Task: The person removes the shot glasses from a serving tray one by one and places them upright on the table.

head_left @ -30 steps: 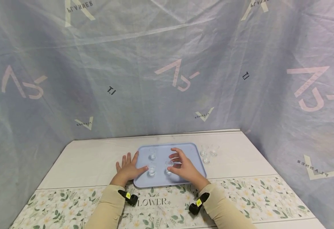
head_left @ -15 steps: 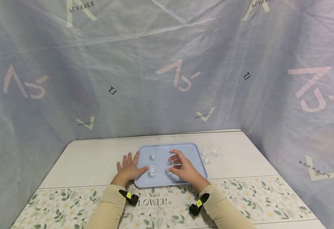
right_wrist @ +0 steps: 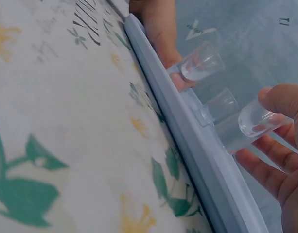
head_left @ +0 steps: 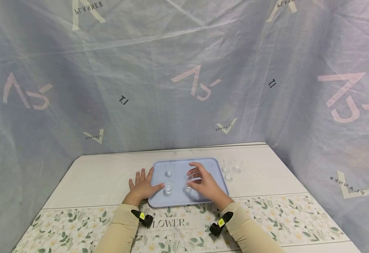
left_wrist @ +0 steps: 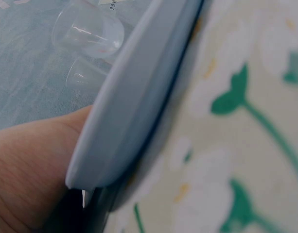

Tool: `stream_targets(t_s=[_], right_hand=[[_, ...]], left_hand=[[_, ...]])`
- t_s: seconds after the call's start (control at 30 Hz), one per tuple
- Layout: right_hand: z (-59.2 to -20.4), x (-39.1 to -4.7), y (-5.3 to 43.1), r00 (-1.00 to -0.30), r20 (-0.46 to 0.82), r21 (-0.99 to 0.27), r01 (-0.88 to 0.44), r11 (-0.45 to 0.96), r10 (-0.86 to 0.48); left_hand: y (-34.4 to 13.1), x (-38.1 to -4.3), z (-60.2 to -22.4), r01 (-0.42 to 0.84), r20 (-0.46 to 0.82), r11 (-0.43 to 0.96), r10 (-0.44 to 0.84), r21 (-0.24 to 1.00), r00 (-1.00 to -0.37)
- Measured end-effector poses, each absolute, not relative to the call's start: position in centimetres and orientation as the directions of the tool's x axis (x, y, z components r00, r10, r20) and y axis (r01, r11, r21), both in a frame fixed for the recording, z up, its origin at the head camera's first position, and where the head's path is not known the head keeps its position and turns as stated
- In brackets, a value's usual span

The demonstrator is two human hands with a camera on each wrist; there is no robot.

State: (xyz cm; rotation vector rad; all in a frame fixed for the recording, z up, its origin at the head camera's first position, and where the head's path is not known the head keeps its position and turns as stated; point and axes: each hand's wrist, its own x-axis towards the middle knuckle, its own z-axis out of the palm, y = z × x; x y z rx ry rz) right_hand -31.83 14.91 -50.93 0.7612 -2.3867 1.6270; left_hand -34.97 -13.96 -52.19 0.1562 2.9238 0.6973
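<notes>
Where the left hand lies spread at the left edge of the blue tray, its grip released, the far glass and near glass stand upright. Next, mid-tray: the third glass, grasped between thumb and fingers of the right hand, base contact unclear; rightmost, three glasses on the bench. Step in hand, as judged: positioning the third glass; the next move calls for a level base, then a loosened grip.

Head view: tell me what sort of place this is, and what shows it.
Probably a curtained-off tabletop booth, perhaps set up for recording: printed fabric hangs behind and on both sides, with a floral-banded tablecloth below and a black camera on each wrist.
</notes>
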Motion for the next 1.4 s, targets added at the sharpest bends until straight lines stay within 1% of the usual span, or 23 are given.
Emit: stream_targets(t_s=[0.2, 0.53, 0.9, 1.23, 1.4], right_hand=[[-50.8, -32.2, 15.9, -0.856, 0.414, -0.818, -0.499, 0.286, -0.309], [-49.7, -32.7, 18.5, -0.888, 0.398, -0.845, -0.453, 0.284, -0.231], [-45.8, -30.9, 20.9, -0.895, 0.391, -0.842, -0.442, 0.309, -0.217], [-44.6, -30.6, 23.3, -0.912, 0.383, -0.828, -0.41, 0.383, -0.149], [-43.9, -30.3, 24.3, -0.914, 0.382, -0.825, -0.403, 0.397, -0.135]], left_hand=[[-13.9, -34.9, -52.1, 0.074, -0.103, 0.887, 0.135, 0.457, -0.985], [-13.9, -34.9, -52.1, 0.078, -0.099, 0.879, 0.141, 0.47, -0.985], [-14.0, -34.9, -52.3, 0.077, -0.101, 0.881, 0.14, 0.466, -0.985], [-14.0, -34.9, -52.1, 0.081, -0.101, 0.881, 0.144, 0.466, -0.984], [-13.9, -35.0, -52.1, 0.086, -0.098, 0.88, 0.148, 0.468, -0.984]])
